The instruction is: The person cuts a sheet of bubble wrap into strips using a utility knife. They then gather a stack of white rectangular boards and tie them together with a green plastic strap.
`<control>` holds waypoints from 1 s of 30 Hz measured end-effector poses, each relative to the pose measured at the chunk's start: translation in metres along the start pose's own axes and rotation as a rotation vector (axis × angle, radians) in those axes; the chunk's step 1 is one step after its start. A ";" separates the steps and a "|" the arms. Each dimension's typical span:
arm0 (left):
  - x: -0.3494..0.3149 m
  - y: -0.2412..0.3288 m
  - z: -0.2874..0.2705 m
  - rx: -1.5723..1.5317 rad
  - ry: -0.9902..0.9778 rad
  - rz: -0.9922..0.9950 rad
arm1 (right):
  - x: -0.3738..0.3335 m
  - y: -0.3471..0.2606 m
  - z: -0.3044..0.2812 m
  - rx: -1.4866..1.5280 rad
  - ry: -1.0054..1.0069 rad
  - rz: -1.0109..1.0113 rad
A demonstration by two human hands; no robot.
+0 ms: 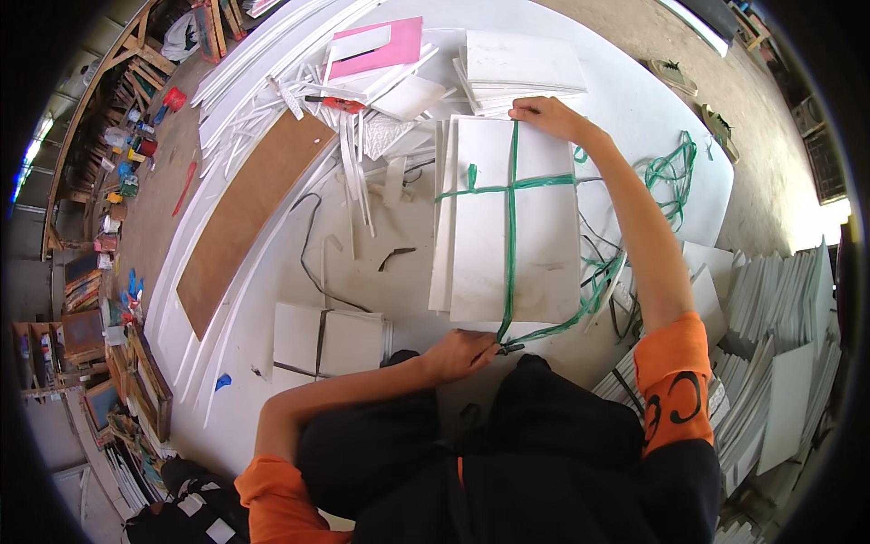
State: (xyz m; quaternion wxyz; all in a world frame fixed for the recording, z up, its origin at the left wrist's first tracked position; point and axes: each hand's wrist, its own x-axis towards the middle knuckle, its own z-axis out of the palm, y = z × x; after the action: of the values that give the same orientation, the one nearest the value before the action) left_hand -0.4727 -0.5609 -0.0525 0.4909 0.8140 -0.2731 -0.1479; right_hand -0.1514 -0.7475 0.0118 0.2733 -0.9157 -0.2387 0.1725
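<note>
A stack of white boards (544, 249) lies in front of me, with green plastic string (512, 213) crossing it lengthwise and crosswise. At its near edge my left hand (458, 355) is closed on the string. A small dark piece (510, 348) shows by its fingertips; I cannot make out its kind. My right hand (536, 111) reaches to the far edge, its fingers closed where the lengthwise string goes over. From the near edge a slack length runs right into a loose green tangle (671, 181).
A smaller board bundle tied with dark string (299, 340) lies near left. Beyond it are a brown strip (254, 218), white offcuts, a red-handled cutter (340, 103) and a pink sheet (399, 50). Another white stack (526, 63) sits behind. Many boards (779, 272) lean at right.
</note>
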 end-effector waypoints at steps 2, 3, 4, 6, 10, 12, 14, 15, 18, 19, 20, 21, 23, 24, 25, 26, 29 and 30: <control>0.009 -0.007 0.005 -0.007 0.081 -0.066 | 0.007 0.018 0.014 0.077 0.065 0.022; 0.012 -0.011 0.006 -0.008 0.129 -0.104 | 0.009 0.020 0.014 0.094 0.060 0.063; 0.013 -0.015 0.007 0.003 0.159 -0.077 | 0.006 0.014 0.013 0.109 0.052 0.105; 0.015 -0.024 0.009 0.027 0.220 -0.025 | 0.004 0.008 0.013 0.112 0.061 0.134; 0.015 -0.054 0.008 0.146 0.331 0.145 | -0.005 0.023 0.008 0.077 0.158 0.147; 0.022 -0.066 -0.012 0.204 0.415 0.256 | -0.015 0.034 0.006 0.072 0.217 0.198; 0.024 -0.077 -0.041 0.204 0.211 0.048 | -0.026 0.047 0.004 0.062 0.293 0.264; 0.026 -0.083 -0.052 0.224 0.261 0.097 | -0.032 0.053 0.004 0.053 0.331 0.277; 0.029 -0.079 -0.062 0.213 0.284 0.185 | -0.044 0.059 0.005 0.030 0.366 0.232; 0.026 -0.073 -0.055 0.214 0.272 0.195 | -0.043 0.058 0.002 0.040 0.352 0.223; 0.022 -0.067 -0.048 0.215 0.258 0.200 | -0.040 0.057 0.003 0.053 0.335 0.215; 0.019 -0.061 -0.041 0.170 0.262 0.165 | -0.038 0.056 0.003 0.066 0.318 0.206; 0.019 -0.057 -0.036 0.121 0.305 0.100 | -0.036 0.051 0.004 0.089 0.318 0.240; 0.017 -0.055 -0.036 0.097 0.328 0.066 | -0.035 0.048 0.004 0.100 0.317 0.256; 0.015 -0.052 -0.038 0.049 0.347 0.003 | -0.035 0.055 0.004 0.100 0.304 0.251; 0.011 -0.056 -0.041 0.065 0.323 -0.022 | -0.035 0.061 0.002 0.100 0.291 0.246; -0.009 -0.070 -0.039 -0.004 0.342 -0.107 | -0.041 0.068 0.001 0.295 0.274 0.209; -0.018 -0.072 -0.033 -0.107 0.400 -0.133 | -0.045 0.067 0.001 0.393 0.271 0.193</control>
State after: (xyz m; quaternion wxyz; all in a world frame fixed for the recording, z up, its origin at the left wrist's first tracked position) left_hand -0.4485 -0.5001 -0.1009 0.5671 0.8160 -0.1080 -0.0299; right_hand -0.1662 -0.8206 -0.0199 0.4578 -0.8783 -0.0733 0.1166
